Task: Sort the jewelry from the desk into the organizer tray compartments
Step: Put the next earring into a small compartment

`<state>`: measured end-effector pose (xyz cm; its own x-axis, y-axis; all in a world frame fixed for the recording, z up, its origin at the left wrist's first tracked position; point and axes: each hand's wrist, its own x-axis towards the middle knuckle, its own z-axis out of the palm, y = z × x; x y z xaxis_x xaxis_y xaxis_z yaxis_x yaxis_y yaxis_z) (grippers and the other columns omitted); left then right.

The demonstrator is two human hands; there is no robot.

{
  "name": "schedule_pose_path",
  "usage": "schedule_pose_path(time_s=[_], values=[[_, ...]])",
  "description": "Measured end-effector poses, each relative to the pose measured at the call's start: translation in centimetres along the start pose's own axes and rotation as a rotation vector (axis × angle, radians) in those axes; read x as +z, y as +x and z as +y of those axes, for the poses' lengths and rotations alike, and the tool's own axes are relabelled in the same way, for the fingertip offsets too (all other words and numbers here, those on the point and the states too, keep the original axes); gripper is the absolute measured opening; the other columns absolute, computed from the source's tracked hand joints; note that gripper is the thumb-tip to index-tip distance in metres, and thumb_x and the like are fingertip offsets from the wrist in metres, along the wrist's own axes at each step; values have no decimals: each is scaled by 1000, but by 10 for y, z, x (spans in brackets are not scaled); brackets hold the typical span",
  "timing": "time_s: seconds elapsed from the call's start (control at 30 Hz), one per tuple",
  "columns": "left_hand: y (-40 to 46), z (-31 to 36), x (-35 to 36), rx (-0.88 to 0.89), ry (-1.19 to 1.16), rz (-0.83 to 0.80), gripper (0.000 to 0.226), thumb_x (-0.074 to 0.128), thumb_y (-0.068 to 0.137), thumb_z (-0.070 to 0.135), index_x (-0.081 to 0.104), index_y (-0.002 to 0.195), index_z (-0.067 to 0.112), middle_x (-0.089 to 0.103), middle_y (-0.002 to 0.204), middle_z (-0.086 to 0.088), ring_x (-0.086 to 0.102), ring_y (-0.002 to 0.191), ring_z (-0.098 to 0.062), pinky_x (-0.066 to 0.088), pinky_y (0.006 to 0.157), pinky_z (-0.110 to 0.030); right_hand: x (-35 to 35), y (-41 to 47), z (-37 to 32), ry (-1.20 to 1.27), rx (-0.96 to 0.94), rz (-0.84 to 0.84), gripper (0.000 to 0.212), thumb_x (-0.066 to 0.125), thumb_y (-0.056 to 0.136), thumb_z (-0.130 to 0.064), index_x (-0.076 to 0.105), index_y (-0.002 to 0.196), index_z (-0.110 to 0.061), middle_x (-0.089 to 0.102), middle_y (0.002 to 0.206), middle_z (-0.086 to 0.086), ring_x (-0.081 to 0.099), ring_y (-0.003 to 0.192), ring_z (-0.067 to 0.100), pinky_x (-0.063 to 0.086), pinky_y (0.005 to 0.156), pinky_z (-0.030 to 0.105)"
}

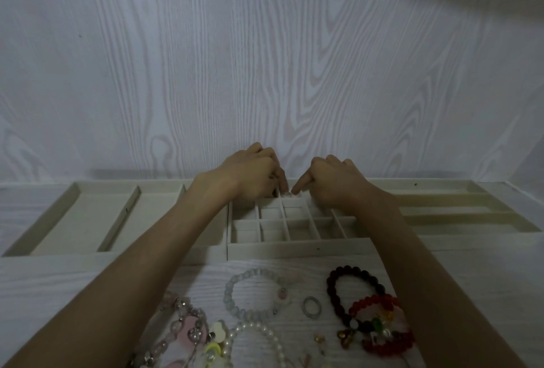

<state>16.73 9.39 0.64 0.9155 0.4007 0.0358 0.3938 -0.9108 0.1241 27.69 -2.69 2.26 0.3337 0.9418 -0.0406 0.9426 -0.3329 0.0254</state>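
At the far edge of the desk (pixel 471 294), against the wall, both hands are over the grid tray (pixel 294 247), the middle one of three cream organizer trays. The left hand (pixel 250 173) has its fingers curled down, and its fingertips come to the far row of small compartments. The right hand (pixel 335 182) is also curled, with the index finger stretched out to the same place, so the tips of both hands almost meet. Something small and pale seems to be between them, but I cannot tell what it is or which hand holds it. To the left lies a tray with long sections (pixel 73 220), and to the right a tray with narrow slots (pixel 459 208). Near the front edge of the desk, between the forearms, the jewelry waits: a pale blue bead bracelet (pixel 235 294), a small ring (pixel 311 306), a dark red bead bracelet (pixel 334 291), a bright red bracelet (pixel 382 344), a pearl strand (pixel 265 335) and a pile of pink and clear beads (pixel 182 326).
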Motion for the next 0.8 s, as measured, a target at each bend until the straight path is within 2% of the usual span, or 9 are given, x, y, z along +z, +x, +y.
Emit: schedule_pose_path(time_s=[0.13, 0.27, 0.43, 0.57, 0.63, 0.7, 0.8], values=[[0, -6, -4, -17, -10, 73, 29, 41, 99, 27, 67, 107, 37, 48, 120, 6, 34, 108, -12, 35, 93, -29, -4, 1, 4, 37, 26, 112, 40, 40, 95, -11, 68, 106, -37, 51, 118, 1, 43, 111, 21, 29, 98, 36], [1, -5, 0, -5, 25, 27, 31, 38, 100, 26, 67, 106, 37, 48, 122, 7, 35, 109, -12, 34, 89, -27, 0, 1, 1, -2, 10, 47, 40, 40, 95, -12, 66, 110, -40, 49, 119, 2, 40, 114, 21, 28, 99, 37], [3, -4, 2, 12, 21, -8, 31, 39, 99, 26, 66, 104, 38, 48, 121, 9, 36, 111, -13, 36, 94, -30, 5, 2, -1, -11, -4, 12, 41, 39, 95, -13, 62, 117, -39, 48, 121, 3, 39, 115, 22, 28, 98, 37], [3, -10, -6, 0, -133, 0, 26, 46, 96, 26, 69, 104, 36, 60, 116, 5, 50, 107, -13, 44, 95, -35, -9, -1, 9, 82, 23, 91, 42, 39, 93, -8, 65, 113, -35, 50, 124, 2, 41, 114, 22, 28, 98, 37], [-4, -10, -17, -17, -267, -5, 21, 53, 94, 27, 69, 108, 31, 66, 113, 5, 58, 98, -11, 49, 87, -31, -17, -5, 16, 159, 4, 118, 40, 40, 94, -9, 66, 112, -33, 55, 129, 0, 48, 110, 19, 33, 97, 36], [-17, -8, -29, -41, -332, 17, 21, 52, 95, 28, 67, 109, 31, 64, 112, 8, 58, 96, -9, 47, 84, -27, -24, -16, 22, 296, -34, 119, 34, 41, 97, -13, 68, 109, -30, 58, 131, 0, 54, 99, 13, 41, 92, 31], [-41, -5, -42, -54, -365, 38, 22, 49, 96, 25, 66, 105, 36, 64, 116, 8, 59, 103, -12, 48, 94, -36, -32, -39, 25, 406, -89, 36, 28, 45, 97, -16, 68, 107, -28, 60, 126, 1, 53, 92, 7, 43, 85, 24]])
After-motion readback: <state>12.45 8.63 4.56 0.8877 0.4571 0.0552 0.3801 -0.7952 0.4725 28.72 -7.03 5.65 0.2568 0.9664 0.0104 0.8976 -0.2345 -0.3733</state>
